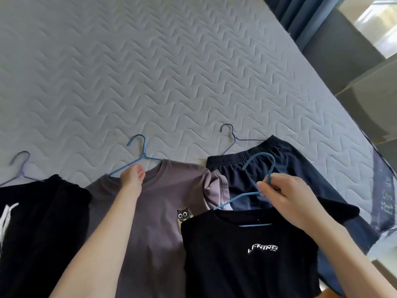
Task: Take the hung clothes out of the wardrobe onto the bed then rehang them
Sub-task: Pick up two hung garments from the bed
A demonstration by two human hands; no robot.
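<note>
Black T-shirt (247,254): on a blue hanger (261,160), at the near edge of the bed (171,72), overlapping its neighbours.
Right hand (283,198): fingers and thumb pinch the hanger's neck just below the hook.
Left hand (133,179): curled on the purple T-shirt (154,222) at its collar, where its own hanger goes in.
Also on the bed: navy shorts (247,168) and a black garment (43,222), each on a hanger.
Handling: the shirts look light, soft and floppy, and the thin hangers stiff but probably slick.
Best hold: likely the hook or neck, so the cloth hangs evenly and does not slide off.
</note>
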